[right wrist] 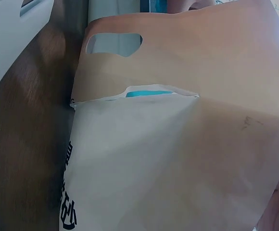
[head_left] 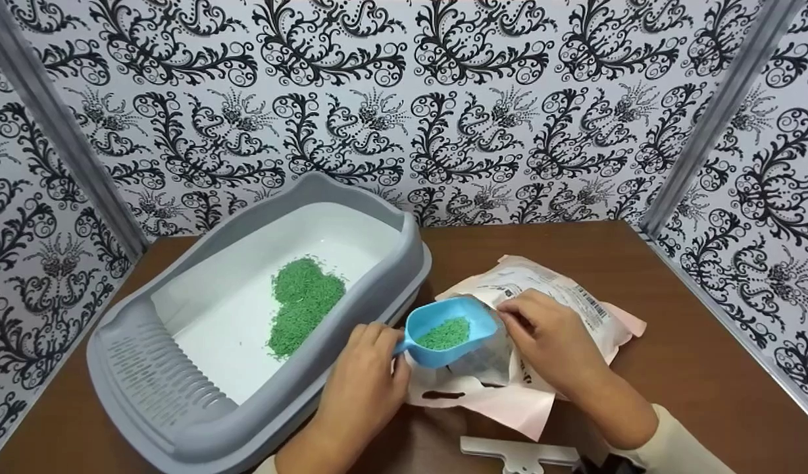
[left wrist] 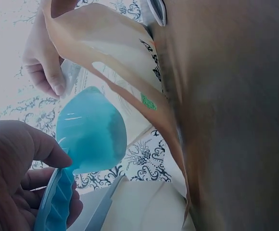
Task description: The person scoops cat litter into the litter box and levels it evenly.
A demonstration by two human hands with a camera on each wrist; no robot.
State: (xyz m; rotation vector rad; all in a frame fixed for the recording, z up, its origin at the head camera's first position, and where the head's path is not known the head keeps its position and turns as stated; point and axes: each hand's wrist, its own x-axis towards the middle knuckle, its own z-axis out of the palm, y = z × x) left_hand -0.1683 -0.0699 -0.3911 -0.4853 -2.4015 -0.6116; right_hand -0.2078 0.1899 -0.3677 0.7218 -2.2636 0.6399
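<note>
My left hand (head_left: pixel 368 368) grips the handle of a light blue scoop (head_left: pixel 437 357), which holds a small heap of green pellets (head_left: pixel 447 334). The scoop is over the torn-open mouth of a pale pink and white bag (head_left: pixel 542 280) that lies on the table. At the bag's mouth, my right hand (head_left: pixel 555 336) pinches the edge between thumb and fingers. From the left wrist view, the scoop's underside (left wrist: pixel 91 132) shows beside the bag's flap (left wrist: pixel 115 57), with some green pellets (left wrist: pixel 149 102) on the bag. The right wrist view is mostly filled by the bag's front (right wrist: pixel 154 159).
To the left stands a grey litter box (head_left: pixel 259 421) with a white inside and a slotted front step. Green pellets (head_left: pixel 305 303) lie heaped in it. A white clip (head_left: pixel 509 451) is near the front edge of the brown table (head_left: pixel 693 342). Patterned walls (head_left: pixel 404 118) enclose the table.
</note>
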